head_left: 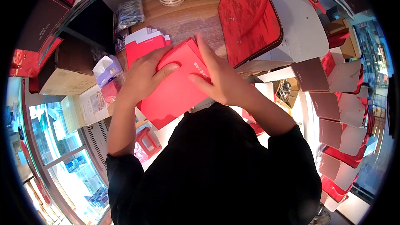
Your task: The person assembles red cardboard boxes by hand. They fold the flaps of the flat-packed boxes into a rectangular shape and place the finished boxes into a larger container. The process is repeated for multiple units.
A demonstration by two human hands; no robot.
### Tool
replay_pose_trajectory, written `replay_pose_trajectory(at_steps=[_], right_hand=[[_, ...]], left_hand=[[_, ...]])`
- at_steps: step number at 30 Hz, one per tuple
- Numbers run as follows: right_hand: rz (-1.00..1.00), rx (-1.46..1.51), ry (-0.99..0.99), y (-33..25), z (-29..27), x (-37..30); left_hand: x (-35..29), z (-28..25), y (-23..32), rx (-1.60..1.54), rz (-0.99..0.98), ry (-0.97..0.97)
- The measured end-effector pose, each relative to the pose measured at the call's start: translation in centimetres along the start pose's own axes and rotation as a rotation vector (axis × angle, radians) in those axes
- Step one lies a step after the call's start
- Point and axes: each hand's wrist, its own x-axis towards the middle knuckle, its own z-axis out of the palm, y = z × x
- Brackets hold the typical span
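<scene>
One left hand [143, 75]: clamped on the flat red packet [173, 94]
Right hand [216, 77]: clamped on its right edge
Packet's place: over the wooden tabletop's [193, 21] near side, beside red-and-white cards [146, 46]

White lettering stands on the red folder [173, 94], beside the thumb of my right hand [218, 77]. I also see small pale print on the red packet [143, 50] and the dark brown panel [35, 25] at upper left.
</scene>
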Motion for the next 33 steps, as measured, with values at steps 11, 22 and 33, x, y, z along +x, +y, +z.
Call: replay_pose_trajectory(at_steps=[11,22,33], right_hand=[[-0.170,0.020,-0.012,1.3,0.4,-0.1],[-0.017,0.196,-0.014,2.2,1.0,-0.7],[0.298,0.596,0.385,5.0,1.6,0.5]], left_hand=[[0.0,0.3,0.5,0.013,0.031,0.006],[0.3,0.1,0.4,0.020,0.003,-0.080],[0.3,0.2,1.7,0.238,0.235,0.447]])
